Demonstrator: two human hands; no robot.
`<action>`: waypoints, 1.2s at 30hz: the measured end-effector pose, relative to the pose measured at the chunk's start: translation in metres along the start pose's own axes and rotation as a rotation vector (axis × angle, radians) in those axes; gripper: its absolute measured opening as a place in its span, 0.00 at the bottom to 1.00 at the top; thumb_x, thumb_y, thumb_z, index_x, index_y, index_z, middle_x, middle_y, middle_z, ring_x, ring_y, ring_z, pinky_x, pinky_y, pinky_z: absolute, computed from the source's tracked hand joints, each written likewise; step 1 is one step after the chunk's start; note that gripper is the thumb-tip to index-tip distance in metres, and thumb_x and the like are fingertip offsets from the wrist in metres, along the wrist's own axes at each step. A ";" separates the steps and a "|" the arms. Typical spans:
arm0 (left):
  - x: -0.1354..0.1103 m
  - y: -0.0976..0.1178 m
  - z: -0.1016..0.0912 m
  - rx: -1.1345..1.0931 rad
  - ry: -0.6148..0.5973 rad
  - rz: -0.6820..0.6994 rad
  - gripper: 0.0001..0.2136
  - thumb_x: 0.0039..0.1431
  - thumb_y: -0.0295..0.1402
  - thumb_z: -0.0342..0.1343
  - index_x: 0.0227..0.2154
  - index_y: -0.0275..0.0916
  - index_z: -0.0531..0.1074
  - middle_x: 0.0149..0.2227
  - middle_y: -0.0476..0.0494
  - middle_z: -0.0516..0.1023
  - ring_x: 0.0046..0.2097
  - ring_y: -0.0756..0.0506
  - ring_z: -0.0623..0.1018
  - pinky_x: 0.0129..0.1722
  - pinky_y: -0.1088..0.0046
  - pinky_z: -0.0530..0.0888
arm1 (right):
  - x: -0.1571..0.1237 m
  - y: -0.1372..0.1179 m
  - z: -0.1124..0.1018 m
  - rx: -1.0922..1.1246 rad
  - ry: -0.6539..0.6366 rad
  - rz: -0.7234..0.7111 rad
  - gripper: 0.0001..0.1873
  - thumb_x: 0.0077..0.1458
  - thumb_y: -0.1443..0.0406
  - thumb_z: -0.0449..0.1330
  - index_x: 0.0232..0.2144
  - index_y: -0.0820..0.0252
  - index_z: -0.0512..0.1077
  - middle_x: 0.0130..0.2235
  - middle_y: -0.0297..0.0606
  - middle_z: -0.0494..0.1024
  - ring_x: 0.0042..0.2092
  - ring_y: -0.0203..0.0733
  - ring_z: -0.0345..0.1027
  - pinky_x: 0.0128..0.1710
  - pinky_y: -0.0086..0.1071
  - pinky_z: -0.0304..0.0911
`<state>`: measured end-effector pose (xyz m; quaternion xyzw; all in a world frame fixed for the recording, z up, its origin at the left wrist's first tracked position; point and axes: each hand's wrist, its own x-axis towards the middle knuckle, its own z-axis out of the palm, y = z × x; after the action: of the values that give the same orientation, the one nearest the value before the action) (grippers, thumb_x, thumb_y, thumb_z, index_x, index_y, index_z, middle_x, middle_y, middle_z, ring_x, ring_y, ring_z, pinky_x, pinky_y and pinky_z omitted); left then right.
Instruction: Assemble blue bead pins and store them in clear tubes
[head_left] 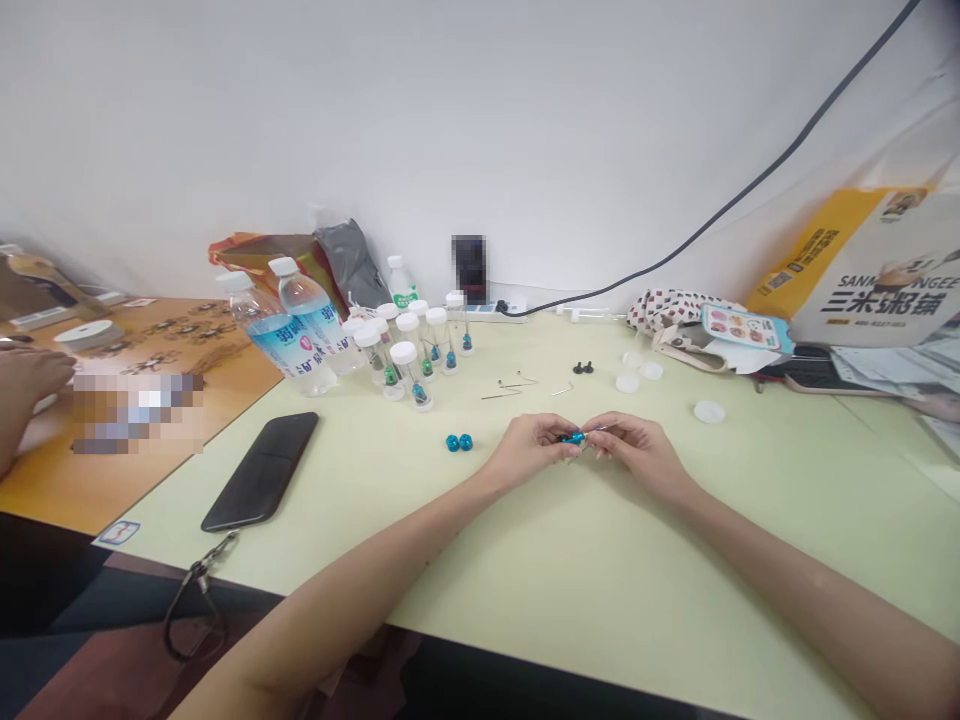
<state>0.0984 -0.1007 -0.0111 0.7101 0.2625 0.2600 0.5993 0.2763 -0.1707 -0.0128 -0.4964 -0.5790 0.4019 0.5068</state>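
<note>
My left hand (529, 448) is closed, its fingertips pinching a small shiny blue part (574, 438) just above the table. My right hand (636, 448) meets it from the other side, closed on what looks like a thin metal wire (598, 430) at the blue part. Fingers hide most of both pieces. Left of my hands lie two blue round parts (459, 443). Beyond them are several thin bent metal wires (517, 385), some small black parts (583, 368) and several translucent white caps (709, 411).
Clear tubes with white caps (405, 352), holding blue or green parts, stand behind left beside two water bottles (311, 325). A black phone (262, 470) lies at left. A patterned pouch (671, 318) and paper bag (862, 270) sit back right. Another person's hand (30, 385) is far left.
</note>
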 end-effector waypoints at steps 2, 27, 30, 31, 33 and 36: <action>-0.001 0.003 0.002 -0.034 -0.018 -0.018 0.12 0.47 0.32 0.60 0.36 0.33 0.74 0.31 0.43 0.75 0.30 0.52 0.71 0.30 0.77 0.67 | -0.001 0.000 0.001 -0.003 0.013 -0.019 0.10 0.53 0.58 0.59 0.30 0.59 0.73 0.27 0.35 0.74 0.26 0.35 0.64 0.28 0.30 0.61; -0.004 0.008 0.004 -0.040 0.100 0.133 0.18 0.46 0.30 0.62 0.42 0.36 0.69 0.35 0.43 0.71 0.36 0.49 0.73 0.39 0.70 0.72 | 0.004 0.005 0.001 0.242 0.108 0.036 0.13 0.50 0.54 0.60 0.28 0.59 0.68 0.26 0.33 0.71 0.24 0.32 0.61 0.24 0.28 0.57; -0.003 0.006 0.005 -0.066 0.098 0.092 0.17 0.47 0.32 0.61 0.41 0.35 0.69 0.36 0.41 0.72 0.38 0.48 0.73 0.39 0.70 0.72 | 0.003 0.006 0.001 0.210 0.136 0.012 0.13 0.51 0.55 0.59 0.27 0.58 0.67 0.26 0.33 0.71 0.24 0.32 0.61 0.24 0.28 0.58; -0.003 0.005 0.004 -0.079 0.089 0.076 0.16 0.47 0.32 0.61 0.41 0.34 0.69 0.35 0.41 0.72 0.37 0.48 0.74 0.39 0.70 0.72 | 0.003 0.006 0.002 0.194 0.139 0.005 0.13 0.52 0.55 0.59 0.27 0.58 0.67 0.26 0.33 0.70 0.24 0.32 0.61 0.25 0.28 0.58; -0.002 0.004 0.004 -0.116 0.066 0.053 0.15 0.49 0.31 0.59 0.40 0.34 0.69 0.33 0.42 0.73 0.34 0.49 0.75 0.38 0.69 0.71 | 0.003 0.006 0.002 0.162 0.122 0.000 0.12 0.52 0.56 0.59 0.29 0.58 0.68 0.26 0.33 0.71 0.25 0.33 0.62 0.25 0.29 0.60; -0.002 0.004 0.002 -0.163 0.039 0.051 0.14 0.50 0.31 0.58 0.41 0.34 0.68 0.33 0.42 0.75 0.33 0.49 0.75 0.36 0.70 0.71 | 0.002 0.004 0.005 0.127 0.012 0.011 0.15 0.49 0.57 0.62 0.37 0.58 0.69 0.33 0.37 0.74 0.29 0.36 0.66 0.28 0.31 0.63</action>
<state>0.0983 -0.1043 -0.0075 0.6604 0.2338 0.3096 0.6429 0.2722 -0.1681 -0.0169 -0.4688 -0.5463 0.4378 0.5386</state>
